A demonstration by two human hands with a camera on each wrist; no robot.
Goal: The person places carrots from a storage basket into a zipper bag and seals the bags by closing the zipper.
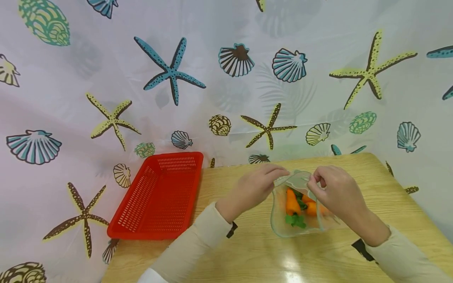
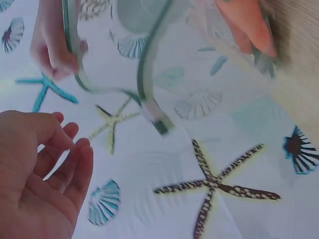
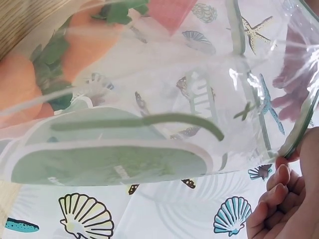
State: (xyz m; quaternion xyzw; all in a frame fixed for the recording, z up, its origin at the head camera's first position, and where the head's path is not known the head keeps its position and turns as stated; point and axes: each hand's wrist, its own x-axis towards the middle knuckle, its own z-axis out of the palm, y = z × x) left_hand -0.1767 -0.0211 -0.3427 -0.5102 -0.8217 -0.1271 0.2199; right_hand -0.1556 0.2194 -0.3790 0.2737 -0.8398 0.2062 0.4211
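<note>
A clear zip bag (image 1: 279, 226) with pale green edging stands on the table, its mouth parted at the top. Inside it lie several orange carrot-shaped vegetables (image 1: 292, 202) with green leafy tops. My right hand (image 1: 337, 192) pinches the right end of the bag's rim between thumb and fingers; the right wrist view shows the green seal strip (image 3: 294, 134) in that pinch. My left hand (image 1: 253, 190) is at the left side of the mouth. In the left wrist view its fingers (image 2: 82, 154) are loosely curled with nothing between them, apart from the bag's rim (image 2: 144, 74).
A red plastic basket (image 1: 192, 204) with perforated sides sits on the left of the wooden table (image 1: 240, 255). Behind the table hangs a white curtain (image 1: 212, 23) printed with starfish and shells. The table's right edge runs beyond my right arm.
</note>
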